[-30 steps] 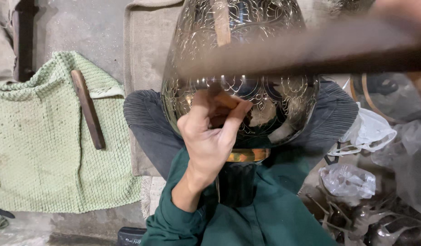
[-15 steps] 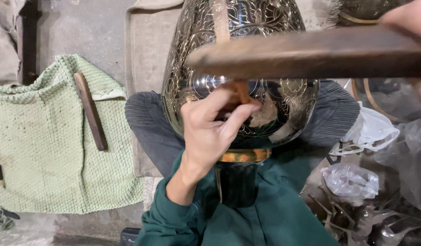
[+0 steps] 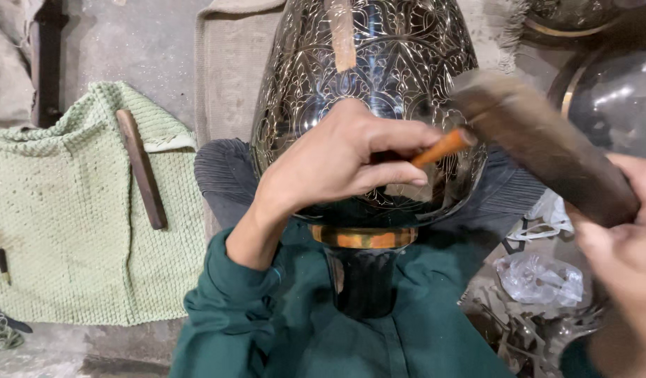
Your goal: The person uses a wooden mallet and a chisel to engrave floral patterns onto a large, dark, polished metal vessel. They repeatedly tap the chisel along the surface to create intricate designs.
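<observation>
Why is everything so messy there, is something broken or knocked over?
Nothing looks broken or spilled. The engraved vase lies tilted across the person's lap, steadied by the left hand holding a small chisel, while the right hand holds a wooden mallet. Crumpled plastic lies beside them.

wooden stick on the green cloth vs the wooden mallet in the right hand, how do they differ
The wooden stick is thin and slender; the wooden mallet is far thicker and bulkier. The stick lies loose on the green knitted cloth, untouched; the mallet is held in the right hand, raised beside the engraved metal vase. The stick looks sharp; the mallet is blurred. Both are dark brown wood, long in shape.
</observation>
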